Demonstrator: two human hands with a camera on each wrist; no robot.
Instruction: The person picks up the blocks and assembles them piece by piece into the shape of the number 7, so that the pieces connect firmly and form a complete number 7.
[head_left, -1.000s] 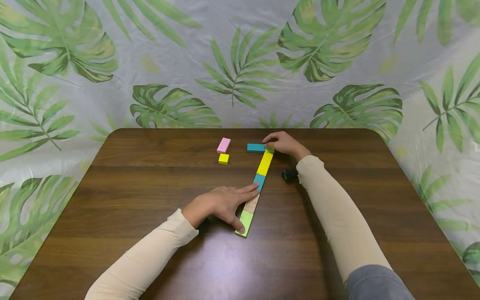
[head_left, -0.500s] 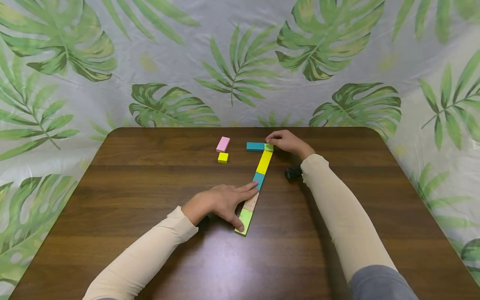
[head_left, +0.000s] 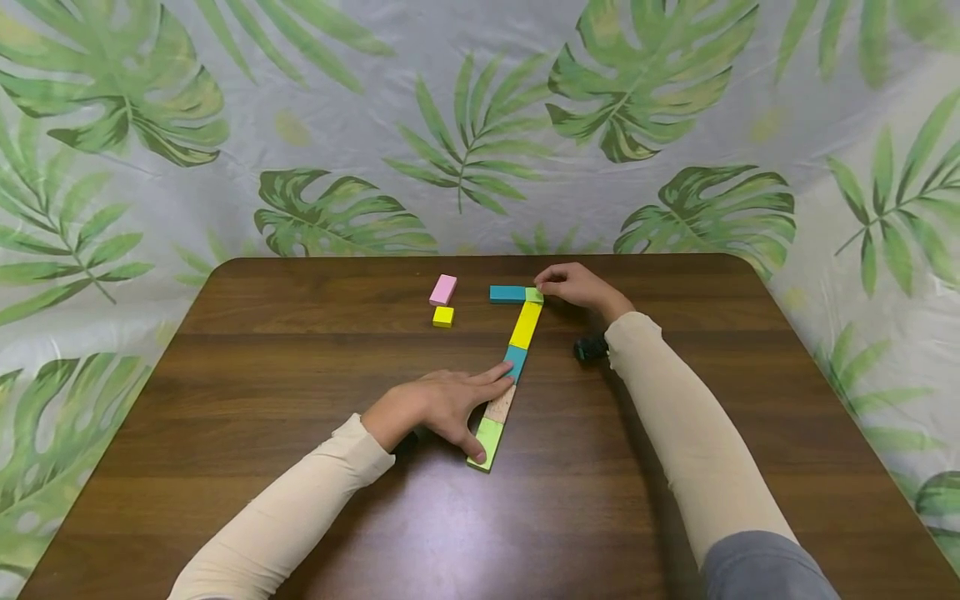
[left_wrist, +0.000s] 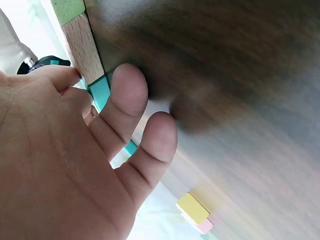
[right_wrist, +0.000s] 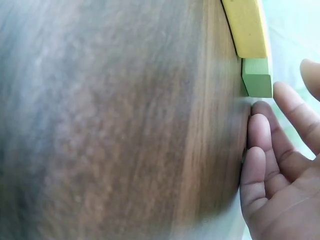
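A slanted row of blocks lies on the table: a long green block (head_left: 486,443) at the near end, a bare wood block (head_left: 499,406), a teal block (head_left: 516,360), a yellow block (head_left: 524,325) and a small green block (head_left: 533,295). A second teal block (head_left: 507,293) extends left from the small green one. My left hand (head_left: 444,405) lies along the row's left side, thumb on the long green block, fingertips on the teal one. My right hand (head_left: 581,285) is at the far end, its index fingertip at the small green block; its thumb stands apart (right_wrist: 290,175).
A pink block (head_left: 443,289) and a small yellow block (head_left: 443,317) lie left of the row on the brown wooden table (head_left: 300,358). Behind the table's far edge hangs a leaf-patterned cloth (head_left: 480,125). A dark wrist device (head_left: 590,347) sits under the right wrist.
My right hand has drawn back slightly to the right, uncovering most of the small green block. The left hand keeps its place on the row. The head view has shifted a little.
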